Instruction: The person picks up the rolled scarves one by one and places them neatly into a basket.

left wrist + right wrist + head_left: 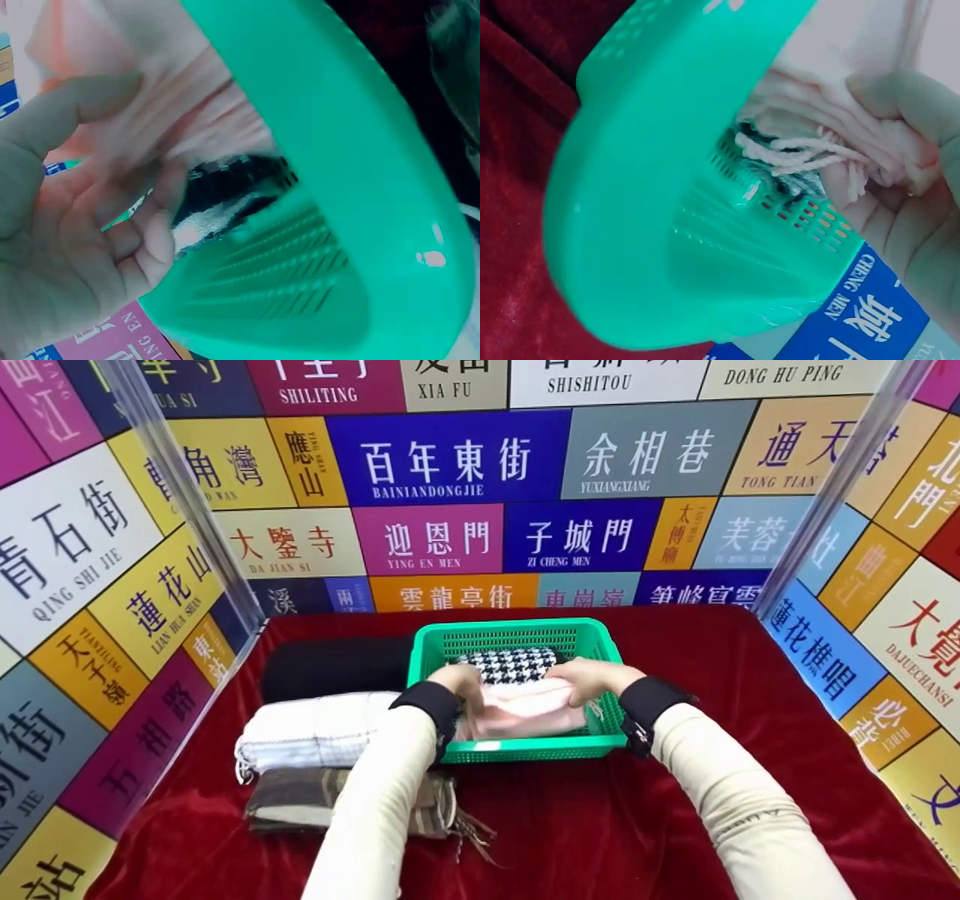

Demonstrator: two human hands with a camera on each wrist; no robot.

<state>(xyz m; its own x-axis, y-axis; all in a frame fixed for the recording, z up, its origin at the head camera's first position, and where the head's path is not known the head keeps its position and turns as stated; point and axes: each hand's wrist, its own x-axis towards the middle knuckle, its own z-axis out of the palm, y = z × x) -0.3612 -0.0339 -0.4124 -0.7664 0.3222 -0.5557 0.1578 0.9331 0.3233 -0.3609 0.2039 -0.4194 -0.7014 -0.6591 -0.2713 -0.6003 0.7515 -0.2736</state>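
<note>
A folded pale pink scarf [525, 709] lies in the front half of a green plastic basket [525, 746]. At its left end my left hand [459, 684] pinches the cloth, thumb above and curled fingers below in the left wrist view [90, 202]. My right hand [596, 679] grips the right end, where twisted fringe [795, 154] hangs by the fingers. Behind the pink scarf, a black-and-white houndstooth scarf [510, 664] sits in the basket, its lower part covered by the pink one.
Left of the basket lie a folded black cloth [337, 667], a white fringed scarf [307, 727] and a brown striped fringed scarf [296, 799], partly behind my left sleeve. Dark red cloth [562, 832] covers the table. Sign-printed walls [450, 457] enclose the back and sides.
</note>
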